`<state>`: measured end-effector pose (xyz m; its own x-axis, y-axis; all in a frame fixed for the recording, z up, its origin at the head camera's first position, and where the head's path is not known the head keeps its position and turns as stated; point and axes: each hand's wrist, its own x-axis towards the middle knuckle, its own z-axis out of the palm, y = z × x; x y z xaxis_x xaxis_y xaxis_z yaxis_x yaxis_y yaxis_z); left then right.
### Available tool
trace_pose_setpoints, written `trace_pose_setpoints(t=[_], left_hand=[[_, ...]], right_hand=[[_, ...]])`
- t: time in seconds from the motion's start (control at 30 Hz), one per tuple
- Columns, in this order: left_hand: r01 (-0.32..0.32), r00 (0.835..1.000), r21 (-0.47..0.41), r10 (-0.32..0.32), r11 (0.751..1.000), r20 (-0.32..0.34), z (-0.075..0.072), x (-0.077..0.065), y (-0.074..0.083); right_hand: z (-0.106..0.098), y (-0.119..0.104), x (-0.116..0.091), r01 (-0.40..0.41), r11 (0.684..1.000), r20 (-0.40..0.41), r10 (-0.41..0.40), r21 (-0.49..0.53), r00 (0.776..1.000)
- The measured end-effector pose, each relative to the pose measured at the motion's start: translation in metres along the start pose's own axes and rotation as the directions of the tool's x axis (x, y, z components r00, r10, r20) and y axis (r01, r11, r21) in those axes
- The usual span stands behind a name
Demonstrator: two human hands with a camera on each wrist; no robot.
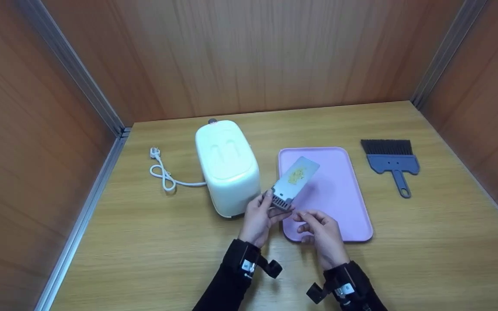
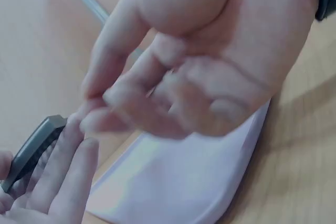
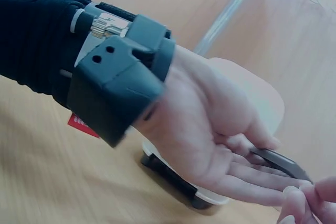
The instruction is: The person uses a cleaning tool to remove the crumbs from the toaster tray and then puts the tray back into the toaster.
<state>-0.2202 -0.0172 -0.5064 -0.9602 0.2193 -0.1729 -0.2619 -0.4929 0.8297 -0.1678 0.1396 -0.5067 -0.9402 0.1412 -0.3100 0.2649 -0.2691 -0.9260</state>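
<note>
My left hand [image 1: 258, 221] grips the slotted dark end of a flat metal crumb tray [image 1: 307, 166], thumb above and fingers below. Yellow crumbs [image 1: 296, 175] lie on the metal, which slants up and away to the right over a purple serving tray [image 1: 339, 203]. Just right of the slotted end is my right hand [image 1: 324, 235], its thumb and fingertips drawn together. The left wrist view shows those curled fingers large and blurred, with no object visible between them. In the right wrist view, the dark end [image 3: 281, 162] lies across the left fingers.
A white toaster-like appliance [image 1: 227, 160] stands left of the purple tray, its white cord and plug [image 1: 162, 172] looped beside it. Far right lies a blue brush [image 1: 391, 162] with black bristles. Wood-look panels [image 1: 253, 56] enclose the table at the back and both sides.
</note>
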Motion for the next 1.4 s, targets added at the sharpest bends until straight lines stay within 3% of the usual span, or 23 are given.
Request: trace_pose_setpoints(t=[0.37,0.93,1.2,1.4], left_hand=[[0.04,0.995,0.016,-0.041,0.999,0.095,-0.023,0.01,0.002],[-0.006,0.994,0.056,-0.001,0.998,0.113,-0.043,0.009,-0.017],[-0.016,0.996,0.044,0.012,0.999,0.084,-0.045,0.009,-0.021],[-0.007,0.997,0.045,0.004,0.999,0.071,-0.044,0.009,-0.023]], right_hand=[[-0.027,-0.003,0.003,-0.014,1.0,-0.072,0.014,-0.007,0.997],[-0.078,-0.022,0.007,-0.009,1.0,-0.135,0.007,-0.013,0.991],[-0.096,-0.031,0.014,-0.01,0.987,-0.136,-0.012,-0.159,0.991],[-0.113,-0.051,0.028,-0.003,0.963,-0.155,-0.04,-0.269,0.987]])
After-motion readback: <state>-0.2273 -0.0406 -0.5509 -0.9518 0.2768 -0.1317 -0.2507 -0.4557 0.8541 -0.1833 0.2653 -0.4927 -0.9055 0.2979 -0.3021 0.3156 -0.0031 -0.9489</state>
